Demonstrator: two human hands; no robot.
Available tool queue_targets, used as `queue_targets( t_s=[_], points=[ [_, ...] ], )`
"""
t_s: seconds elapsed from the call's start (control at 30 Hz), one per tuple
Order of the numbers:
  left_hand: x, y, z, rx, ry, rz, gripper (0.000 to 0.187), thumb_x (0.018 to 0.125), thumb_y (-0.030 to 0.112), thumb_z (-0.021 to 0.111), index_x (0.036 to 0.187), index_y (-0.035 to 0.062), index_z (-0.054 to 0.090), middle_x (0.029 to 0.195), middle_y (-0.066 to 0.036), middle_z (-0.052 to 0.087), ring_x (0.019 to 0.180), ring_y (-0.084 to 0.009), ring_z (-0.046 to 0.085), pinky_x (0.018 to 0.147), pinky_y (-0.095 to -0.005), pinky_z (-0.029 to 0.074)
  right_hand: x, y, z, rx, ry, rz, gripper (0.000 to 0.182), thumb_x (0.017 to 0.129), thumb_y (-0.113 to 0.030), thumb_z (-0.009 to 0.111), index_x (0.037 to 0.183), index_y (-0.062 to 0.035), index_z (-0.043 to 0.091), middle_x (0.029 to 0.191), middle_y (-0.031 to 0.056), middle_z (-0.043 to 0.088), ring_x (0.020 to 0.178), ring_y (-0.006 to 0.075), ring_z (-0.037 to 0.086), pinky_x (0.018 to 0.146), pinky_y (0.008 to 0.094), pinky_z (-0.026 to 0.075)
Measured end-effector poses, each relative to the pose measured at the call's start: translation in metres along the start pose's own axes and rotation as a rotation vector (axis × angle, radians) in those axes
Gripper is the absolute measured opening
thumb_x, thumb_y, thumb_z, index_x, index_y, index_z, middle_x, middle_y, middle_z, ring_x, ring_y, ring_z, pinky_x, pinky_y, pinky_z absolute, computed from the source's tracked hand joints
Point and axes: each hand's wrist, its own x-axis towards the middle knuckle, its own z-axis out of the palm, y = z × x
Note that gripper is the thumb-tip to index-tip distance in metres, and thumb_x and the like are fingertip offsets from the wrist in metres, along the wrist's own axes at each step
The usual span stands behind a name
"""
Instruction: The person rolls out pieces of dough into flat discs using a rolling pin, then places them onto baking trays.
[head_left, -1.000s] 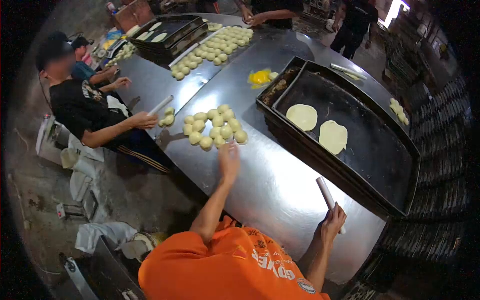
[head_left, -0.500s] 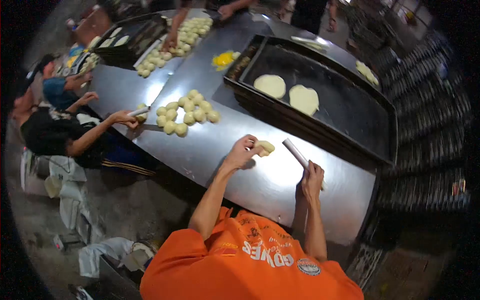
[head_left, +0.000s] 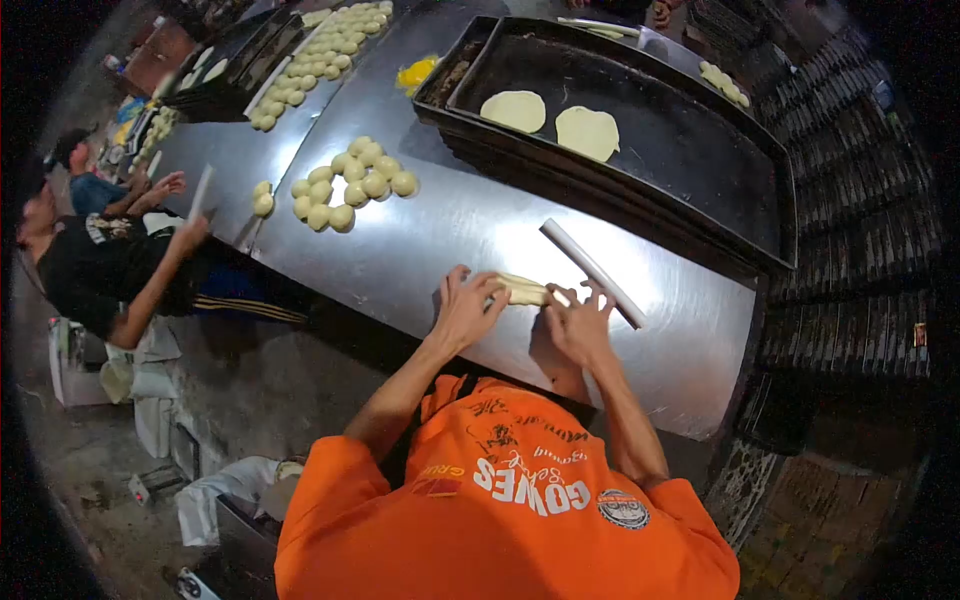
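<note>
A pale piece of dough (head_left: 522, 290), drawn out long and flattened, lies between my hands over the metal table. My left hand (head_left: 468, 308) has its fingers curled round the left end. At the other end, the thumb and fingers of my right hand (head_left: 580, 322) pinch the dough, though part of that grip is hidden. A light rolling pin (head_left: 592, 272) rests on the table just beyond my right hand, untouched.
Dough balls (head_left: 355, 170) sit in a cluster on the metal table (head_left: 400, 260). Behind stands a black tray (head_left: 680, 150) with two flat dough rounds (head_left: 587, 133). A person in black (head_left: 100, 265) at the left holds another rolling pin (head_left: 201, 192). Trays (head_left: 840, 210) are stacked at right.
My right hand has let go of the rolling pin, now lying on the table, and has moved left to the dough. The dough is longer. The person at left has raised their pin.
</note>
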Motion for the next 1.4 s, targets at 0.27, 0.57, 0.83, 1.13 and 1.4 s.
queue_targets(
  t_s=[0.27,0.57,0.83,1.13,1.4],
  points=[
    [0.05,-0.009,-0.023,-0.107,0.371,0.096,0.034,0.097,0.025,0.056,0.12,0.002,0.066,0.142,-0.019,0.051,0.137,-0.0374,0.04,0.113,-0.0509,0.03,-0.003,0.061,0.0,0.154,0.23,0.149,0.034,0.087,-0.013,0.065,0.121,-0.0129,0.066,0.11,0.0105,0.064,0.106,0.0324,0.055,0.091,0.0462,0.042],
    [-0.041,0.001,0.061,0.082,0.312,-0.031,0.049,0.099,0.018,0.044,0.141,-0.0062,0.044,0.149,-0.021,0.041,0.14,-0.036,0.037,0.117,-0.0481,0.026,-0.045,-0.012,0.009,0.247,0.209,-0.012,0.031,0.085,-0.012,0.068,0.115,-0.0101,0.065,0.108,0.0095,0.06,0.104,0.0301,0.054,0.085,0.0427,0.041],
    [0.031,-0.031,0.047,0.166,0.308,-0.031,0.055,0.1,0.024,0.044,0.145,-0.0076,0.037,0.154,-0.023,0.034,0.144,-0.0347,0.03,0.118,-0.0515,0.02,0.043,0.006,0.01,0.132,0.143,-0.059,0.036,0.094,-0.022,0.055,0.127,-0.0081,0.062,0.112,0.0129,0.062,0.104,0.032,0.055,0.086,0.0438,0.044],
    [0.179,-0.05,0.021,0.224,0.584,-0.03,0.063,0.101,0.034,0.045,0.144,-0.0104,0.033,0.156,-0.034,0.017,0.149,-0.0445,0.01,0.119,-0.0579,0.006,0.187,0.061,0.011,0.09,-0.03,0.051,0.027,0.101,-0.022,0.045,0.106,-0.0028,0.063,0.092,0.0184,0.063,0.086,0.0397,0.061,0.074,0.0488,0.049],
    [0.207,-0.068,0.026,0.315,0.527,-0.102,0.062,0.096,0.035,0.052,0.135,-0.011,0.04,0.148,-0.038,0.027,0.145,-0.0527,0.011,0.118,-0.0629,0.006,0.138,0.056,0.009,0.175,0.155,-0.106,0.021,0.083,-0.014,0.069,0.102,-0.0056,0.067,0.103,0.0139,0.06,0.097,0.0335,0.053,0.083,0.0446,0.044]
  ],
)
